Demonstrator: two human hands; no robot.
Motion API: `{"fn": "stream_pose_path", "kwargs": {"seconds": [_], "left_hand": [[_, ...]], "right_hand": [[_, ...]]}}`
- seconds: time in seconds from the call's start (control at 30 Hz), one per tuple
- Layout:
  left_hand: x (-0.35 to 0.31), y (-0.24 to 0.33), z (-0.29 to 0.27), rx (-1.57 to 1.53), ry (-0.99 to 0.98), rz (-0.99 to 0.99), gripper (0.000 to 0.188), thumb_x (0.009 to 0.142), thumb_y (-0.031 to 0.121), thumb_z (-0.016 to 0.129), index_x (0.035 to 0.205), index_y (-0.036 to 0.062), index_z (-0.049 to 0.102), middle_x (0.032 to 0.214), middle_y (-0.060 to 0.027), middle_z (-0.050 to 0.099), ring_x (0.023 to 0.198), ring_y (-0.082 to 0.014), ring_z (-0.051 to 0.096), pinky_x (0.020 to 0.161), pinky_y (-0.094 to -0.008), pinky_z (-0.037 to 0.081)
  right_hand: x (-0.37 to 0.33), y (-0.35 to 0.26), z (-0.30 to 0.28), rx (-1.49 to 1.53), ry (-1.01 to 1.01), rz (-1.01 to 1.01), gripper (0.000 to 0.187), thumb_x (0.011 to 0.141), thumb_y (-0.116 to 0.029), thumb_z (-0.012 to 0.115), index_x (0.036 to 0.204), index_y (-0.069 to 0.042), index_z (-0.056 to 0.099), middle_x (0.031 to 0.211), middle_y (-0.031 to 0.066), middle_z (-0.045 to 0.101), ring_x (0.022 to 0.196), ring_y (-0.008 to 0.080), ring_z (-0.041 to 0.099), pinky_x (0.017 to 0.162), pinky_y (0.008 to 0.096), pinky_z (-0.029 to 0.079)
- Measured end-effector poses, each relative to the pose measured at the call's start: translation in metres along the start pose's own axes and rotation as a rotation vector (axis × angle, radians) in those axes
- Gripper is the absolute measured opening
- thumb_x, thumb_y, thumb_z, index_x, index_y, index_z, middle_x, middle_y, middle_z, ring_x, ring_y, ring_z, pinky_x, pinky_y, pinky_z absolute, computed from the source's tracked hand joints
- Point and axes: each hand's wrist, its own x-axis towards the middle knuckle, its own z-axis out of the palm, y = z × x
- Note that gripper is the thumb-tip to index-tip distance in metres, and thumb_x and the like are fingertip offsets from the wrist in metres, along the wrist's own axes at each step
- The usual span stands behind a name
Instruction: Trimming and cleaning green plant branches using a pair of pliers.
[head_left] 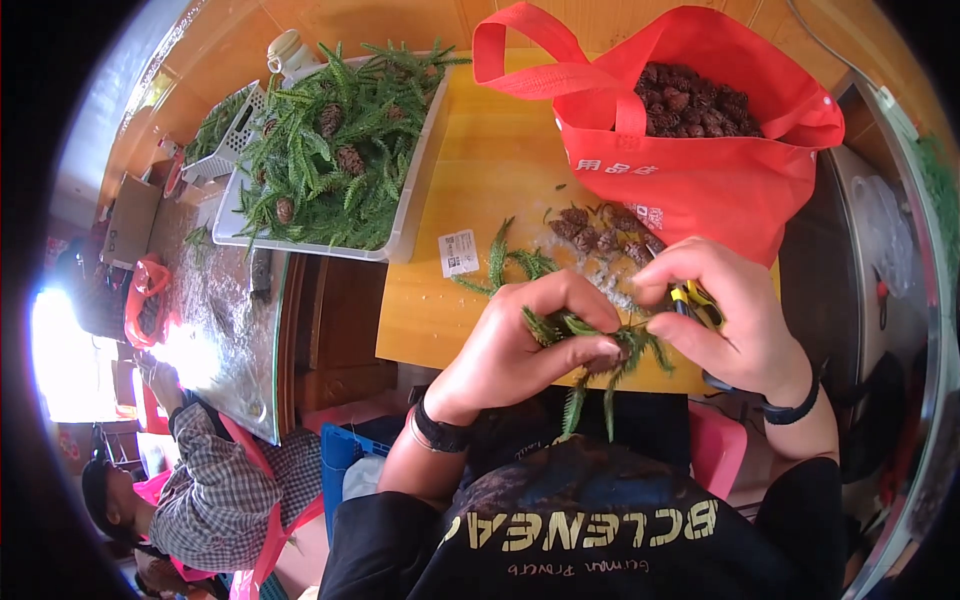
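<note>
My left hand [545, 335] is closed in a pinch on a green artificial pine sprig [612, 385], whose needled tips hang below the fingers. A brown piece, partly covered by the thumb, sits at the sprig's middle. Just to the right, my right hand [725, 310] curves toward the sprig, thumb and forefinger apart. Yellow-and-black tool handles [697, 303] show in the gap of that hand; they seem to lie behind it. Beyond both hands, several small pine cones [600, 232] rest on the yellow table [480, 150] among whitish crumbs. Loose green sprigs [500, 262] lie nearby.
A white bin [405, 225] of green branches and cones stands at the far left. At the far right is a red bag [690, 190] full of pine cones [700, 100]. A white label [459, 252] lies between. Another person [210, 480] sits at a table on the left.
</note>
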Motion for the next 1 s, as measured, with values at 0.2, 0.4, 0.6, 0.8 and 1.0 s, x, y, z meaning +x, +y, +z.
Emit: {"fn": "stream_pose_path", "kwargs": {"seconds": [0.2,0.4,0.6,0.8,1.0], "left_hand": [[-0.005,-0.009,-0.005,-0.517,-0.074,-0.152,0.015,0.081,0.009,0.067,0.087,0.0026,0.055,0.088,-0.0057,0.061,0.085,-0.0117,0.057,0.073,-0.0264,0.045],[-0.004,-0.006,0.001,-0.704,-0.148,-0.195,0.016,0.082,0.009,0.067,0.089,0.0031,0.052,0.086,-0.0045,0.06,0.081,-0.0101,0.055,0.073,-0.0251,0.043],[-0.004,-0.013,0.001,-0.701,-0.211,-0.185,0.018,0.081,0.011,0.068,0.088,0.0028,0.054,0.087,-0.0045,0.061,0.08,-0.01,0.056,0.073,-0.025,0.043],[-0.001,0.002,0.002,-0.589,-0.105,-0.284,0.02,0.074,0.007,0.074,0.079,0.0025,0.055,0.084,-0.0055,0.058,0.077,-0.0138,0.057,0.068,-0.0256,0.045],[0.003,0.005,0.005,0.253,-0.023,0.201,0.014,0.078,0.0,0.068,0.081,0.0009,0.054,0.082,-0.0099,0.06,0.07,-0.0161,0.06,0.062,-0.0283,0.049]], "right_hand": [[0.01,-0.002,-0.005,-0.328,-0.005,-0.468,0.029,0.064,-0.005,0.068,0.091,-0.008,0.061,0.092,0.0051,0.059,0.087,0.0244,0.057,0.072,0.0364,0.045],[0.013,0.002,-0.008,-0.386,-0.052,-0.603,0.019,0.065,-0.009,0.07,0.082,-0.01,0.063,0.087,0.0038,0.062,0.085,0.0245,0.058,0.069,0.0371,0.046],[0.018,-0.002,-0.009,-0.344,-0.115,-0.662,0.017,0.065,-0.016,0.071,0.078,-0.012,0.063,0.08,-0.0012,0.06,0.081,0.022,0.058,0.067,0.0371,0.044],[0.015,-0.005,-0.01,-0.354,-0.132,-0.582,0.018,0.062,-0.015,0.073,0.074,-0.011,0.06,0.073,-0.0005,0.055,0.078,0.0207,0.058,0.067,0.0366,0.042],[0.012,0.0,-0.016,-0.292,-0.285,-0.101,0.022,0.062,-0.004,0.07,0.082,-0.005,0.059,0.076,0.0062,0.056,0.081,0.0255,0.057,0.072,0.0364,0.042]]}}
